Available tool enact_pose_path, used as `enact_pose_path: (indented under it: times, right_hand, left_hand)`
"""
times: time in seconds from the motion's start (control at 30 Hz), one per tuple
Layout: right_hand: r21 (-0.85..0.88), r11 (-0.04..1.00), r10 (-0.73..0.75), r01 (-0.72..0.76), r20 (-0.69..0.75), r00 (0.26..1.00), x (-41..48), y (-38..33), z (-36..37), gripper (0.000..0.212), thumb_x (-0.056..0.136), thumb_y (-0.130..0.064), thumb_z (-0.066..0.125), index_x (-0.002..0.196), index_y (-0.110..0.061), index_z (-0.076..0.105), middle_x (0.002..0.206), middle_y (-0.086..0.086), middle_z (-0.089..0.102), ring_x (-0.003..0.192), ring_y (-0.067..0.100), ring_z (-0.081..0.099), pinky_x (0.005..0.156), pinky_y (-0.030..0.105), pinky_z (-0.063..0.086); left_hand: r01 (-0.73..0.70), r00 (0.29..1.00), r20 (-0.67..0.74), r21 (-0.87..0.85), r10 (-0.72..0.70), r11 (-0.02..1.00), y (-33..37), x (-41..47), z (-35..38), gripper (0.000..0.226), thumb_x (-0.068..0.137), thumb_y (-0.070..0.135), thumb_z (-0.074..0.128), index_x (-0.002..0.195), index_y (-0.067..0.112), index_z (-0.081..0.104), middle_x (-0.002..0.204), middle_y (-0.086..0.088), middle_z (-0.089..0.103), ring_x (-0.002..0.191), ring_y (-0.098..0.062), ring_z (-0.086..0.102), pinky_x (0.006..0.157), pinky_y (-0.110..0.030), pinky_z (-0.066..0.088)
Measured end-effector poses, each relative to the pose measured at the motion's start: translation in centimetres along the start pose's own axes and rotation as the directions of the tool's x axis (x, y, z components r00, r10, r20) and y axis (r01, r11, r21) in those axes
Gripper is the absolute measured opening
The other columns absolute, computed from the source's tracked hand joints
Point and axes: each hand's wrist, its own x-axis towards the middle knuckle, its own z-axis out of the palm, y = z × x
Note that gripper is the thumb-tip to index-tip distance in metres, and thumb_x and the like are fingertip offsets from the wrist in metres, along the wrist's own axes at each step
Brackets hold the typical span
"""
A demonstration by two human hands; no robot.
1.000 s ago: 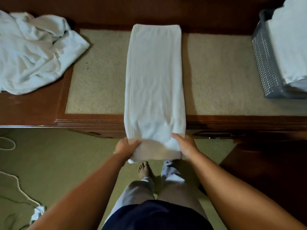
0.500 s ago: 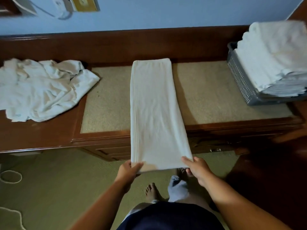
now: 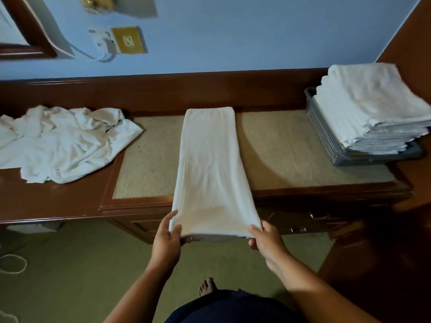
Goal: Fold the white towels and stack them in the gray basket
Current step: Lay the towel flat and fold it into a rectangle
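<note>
Towel point(image 3: 211, 169) near corners pinched by left hand point(image 3: 166, 241), right hand point(image 3: 265, 241).

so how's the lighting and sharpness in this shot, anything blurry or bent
Head view: dim and unevenly lit, with a bright pool on the beige desk mat; the gold object at top is smeared; the folded towel is sharp; wide-angle distortion tilts the wall plate.

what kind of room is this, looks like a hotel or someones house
Probably a hotel or guest room, though a home bedroom is possible: a long wooden desk with drawers against a blue wall, a green carpet, and a gray basket stacked high with identical folded white towels.
</note>
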Motion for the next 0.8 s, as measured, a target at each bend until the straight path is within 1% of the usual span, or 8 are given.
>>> enact_pose_path:
  times: [0.13,0.23,0.33,0.43,0.5,0.6,0.7,0.8]
  right_hand:
    - [0.060,0.992,-0.110,0.110,0.002,0.994,-0.4,-1.9,-1.2,0.040,0.102,-0.008,0.053,0.133,-0.032,0.045,0.112,0.004,0.060,0.071,0.016,0.058,0.058,0.025,0.050]
    - [-0.040,0.981,-0.188,0.190,0.045,0.981,-0.9,-2.2,-2.1,0.020,0.102,-0.006,0.050,0.116,-0.015,0.062,0.102,0.012,0.063,0.067,0.013,0.055,0.055,0.020,0.047]
    - [-0.054,0.975,-0.212,0.216,0.071,0.975,-1.2,-1.8,-3.1,0.017,0.102,-0.007,0.052,0.102,-0.012,0.068,0.096,0.009,0.065,0.070,0.011,0.058,0.056,0.019,0.049]
    - [-0.043,0.976,-0.207,0.212,0.086,0.974,-1.4,-1.3,-4.3,0.016,0.101,-0.008,0.055,0.099,-0.013,0.070,0.081,0.010,0.066,0.056,0.007,0.056,0.054,0.021,0.049]
    - [-0.034,0.978,-0.201,0.204,0.082,0.976,-1.3,-0.7,-5.0,0.016,0.100,-0.007,0.056,0.099,-0.012,0.071,0.074,0.012,0.065,0.051,0.007,0.054,0.053,0.022,0.048]
    - [-0.017,0.984,-0.178,0.180,0.087,0.980,-1.8,0.0,-5.7,0.015,0.099,-0.006,0.056,0.100,-0.010,0.071,0.072,0.012,0.066,0.053,0.010,0.056,0.054,0.022,0.049]
    - [-0.022,0.987,-0.156,0.160,0.111,0.982,-2.5,0.8,-6.0,0.015,0.099,-0.005,0.056,0.100,-0.010,0.071,0.073,0.015,0.069,0.058,0.015,0.058,0.056,0.022,0.051]
    - [-0.033,0.988,-0.148,0.154,0.131,0.980,-2.6,0.9,-6.3,0.014,0.099,-0.005,0.057,0.101,-0.008,0.071,0.079,0.018,0.073,0.056,0.011,0.061,0.055,0.020,0.051]
  left_hand:
    - [-0.005,1.000,0.012,-0.073,0.006,0.997,1.6,-0.8,1.2,0.024,0.104,0.009,0.052,0.109,0.018,0.074,0.107,-0.009,0.073,0.064,-0.017,0.070,0.068,-0.031,0.058]
    - [0.004,1.000,-0.003,-0.117,-0.004,0.993,1.8,-1.2,1.7,0.024,0.104,0.007,0.051,0.104,0.012,0.074,0.099,-0.016,0.070,0.056,-0.017,0.063,0.056,-0.025,0.057]
    - [-0.014,1.000,0.001,-0.126,0.014,0.992,1.5,-1.7,1.8,0.024,0.105,0.007,0.050,0.104,0.011,0.074,0.095,-0.018,0.067,0.053,-0.016,0.059,0.053,-0.024,0.054]
    - [-0.007,1.000,0.015,-0.107,0.009,0.994,0.7,-2.3,1.8,0.023,0.104,0.010,0.052,0.102,0.011,0.075,0.098,-0.018,0.066,0.053,-0.016,0.055,0.056,-0.027,0.054]
    - [0.015,0.999,0.033,-0.099,-0.012,0.995,-0.1,-2.8,1.9,0.024,0.104,0.012,0.053,0.100,0.011,0.076,0.096,-0.019,0.064,0.056,-0.018,0.053,0.062,-0.035,0.057]
    - [0.061,0.997,0.049,-0.059,-0.058,0.996,-0.9,-3.7,1.9,0.024,0.103,0.016,0.055,0.099,0.013,0.078,0.089,-0.019,0.063,0.060,-0.022,0.053,0.068,-0.041,0.058]
    - [0.083,0.996,0.026,-0.052,-0.081,0.995,-1.6,-4.3,2.0,0.022,0.103,0.015,0.055,0.100,0.012,0.077,0.080,-0.017,0.061,0.059,-0.022,0.052,0.066,-0.040,0.055]
    - [0.101,0.995,0.007,-0.041,-0.100,0.994,-2.3,-4.6,2.0,0.023,0.103,0.015,0.056,0.099,0.010,0.077,0.076,-0.015,0.060,0.059,-0.022,0.052,0.064,-0.039,0.054]
